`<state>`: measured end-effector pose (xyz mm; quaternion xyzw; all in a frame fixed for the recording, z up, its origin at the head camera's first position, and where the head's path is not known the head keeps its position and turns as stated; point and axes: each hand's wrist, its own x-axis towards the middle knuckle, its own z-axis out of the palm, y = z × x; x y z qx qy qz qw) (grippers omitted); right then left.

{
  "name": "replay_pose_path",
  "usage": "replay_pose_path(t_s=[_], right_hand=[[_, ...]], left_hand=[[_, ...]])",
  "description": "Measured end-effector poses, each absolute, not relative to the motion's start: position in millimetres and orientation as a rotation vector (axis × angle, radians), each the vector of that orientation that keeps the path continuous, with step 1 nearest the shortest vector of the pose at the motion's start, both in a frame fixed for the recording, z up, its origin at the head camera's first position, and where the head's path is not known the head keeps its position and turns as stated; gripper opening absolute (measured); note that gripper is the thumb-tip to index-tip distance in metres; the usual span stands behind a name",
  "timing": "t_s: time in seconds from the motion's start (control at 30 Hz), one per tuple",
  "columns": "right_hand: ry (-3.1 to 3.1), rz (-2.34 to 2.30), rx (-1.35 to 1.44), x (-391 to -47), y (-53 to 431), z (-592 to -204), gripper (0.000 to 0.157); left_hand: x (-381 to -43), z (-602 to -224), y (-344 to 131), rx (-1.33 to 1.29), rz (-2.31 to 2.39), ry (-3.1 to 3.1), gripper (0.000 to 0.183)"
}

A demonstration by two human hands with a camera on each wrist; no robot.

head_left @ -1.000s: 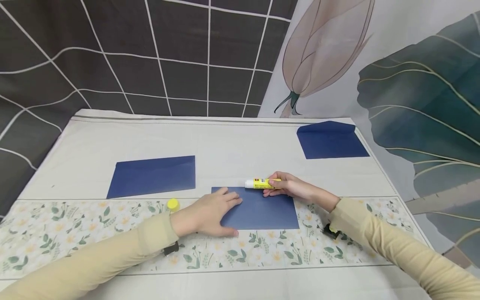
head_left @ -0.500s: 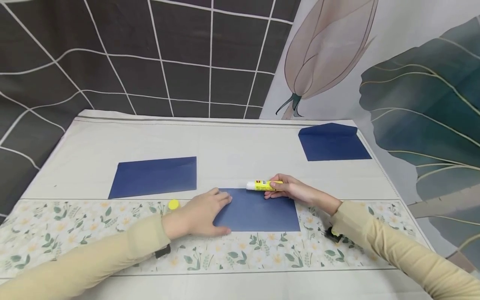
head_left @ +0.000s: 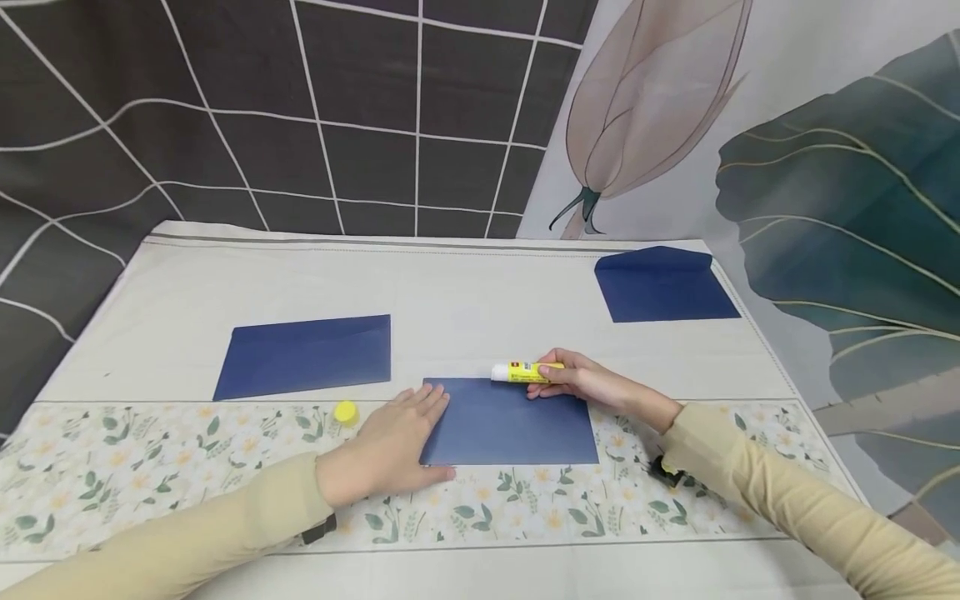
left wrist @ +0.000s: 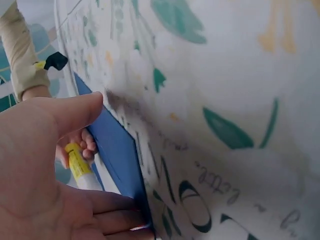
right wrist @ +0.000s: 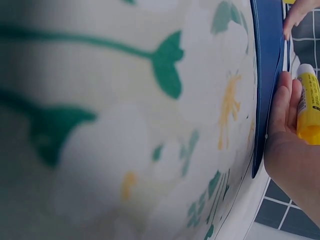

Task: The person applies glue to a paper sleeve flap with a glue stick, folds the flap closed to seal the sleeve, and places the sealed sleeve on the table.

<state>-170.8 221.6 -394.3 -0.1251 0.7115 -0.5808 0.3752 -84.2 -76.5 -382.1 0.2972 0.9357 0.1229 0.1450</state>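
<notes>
A dark blue envelope (head_left: pixel 517 425) lies on the table in front of the person. My left hand (head_left: pixel 397 442) is at its left edge with extended fingers, the thumb spread toward the lower corner. In the left wrist view the fingers (left wrist: pixel 117 220) reach the edge of the blue paper. My right hand (head_left: pixel 581 379) grips a yellow glue stick (head_left: pixel 519 372) over the envelope's far edge, its white end pointing left. From the right wrist camera, the glue stick (right wrist: pixel 309 102) shows beside the right fingers (right wrist: pixel 281 102), which lie along the envelope.
A round yellow cap (head_left: pixel 346 412) sits left of the left hand. Another blue envelope (head_left: pixel 303 357) lies farther back on the left, and a third envelope (head_left: pixel 667 287) with its flap raised lies at the back right. A floral strip (head_left: pixel 150 467) runs across the tablecloth.
My left hand has slid left, from over the envelope's surface to its left edge, uncovering more of the paper. The right hand with the glue stick stays nearly in place.
</notes>
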Motion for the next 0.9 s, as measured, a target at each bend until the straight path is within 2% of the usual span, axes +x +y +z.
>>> replay_pose_path(t_s=[0.17,0.37,0.63,0.9], right_hand=[[1.827,-1.485,-0.321,-172,220,-393,0.041],[1.84,-1.474,-0.302,-171,219,-394,0.038],[1.846,-1.473,-0.292,-171,217,-394,0.036],[1.858,-1.471,-0.294,-171,219,-394,0.034]], left_hand=[[-82,-377,-71,0.763,0.348,2.708,0.091],[-82,-370,-39,0.592,0.283,2.701,0.091],[-80,-380,-4,0.819,0.287,2.615,0.08],[-83,-376,15,0.865,0.136,2.645,0.082]])
